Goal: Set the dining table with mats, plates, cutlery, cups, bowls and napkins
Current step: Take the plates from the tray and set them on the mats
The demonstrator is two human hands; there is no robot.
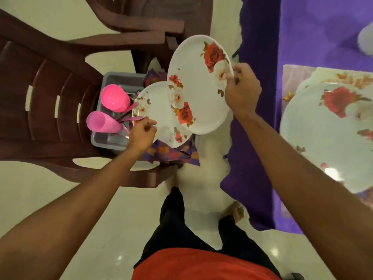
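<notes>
My right hand (242, 91) grips the right rim of a white plate with red roses (197, 83), lifted and tilted above the chair. My left hand (142, 132) pinches the near edge of a second rose plate (159, 112), which lies lower, partly under the first and over folded patterned mats (173, 153). A grey tub (113, 79) on the brown chair holds pink cups (115, 98), a pink tumbler (101, 122) and some cutlery. On the purple-clothed table at right, another rose plate (327, 138) rests on a mat (292, 77).
Two brown plastic chairs (46, 93) stand at left and top on the pale tiled floor. The purple tablecloth (260, 98) hangs down along the table's edge at right. My legs and a bare foot (235, 211) are below, between chair and table.
</notes>
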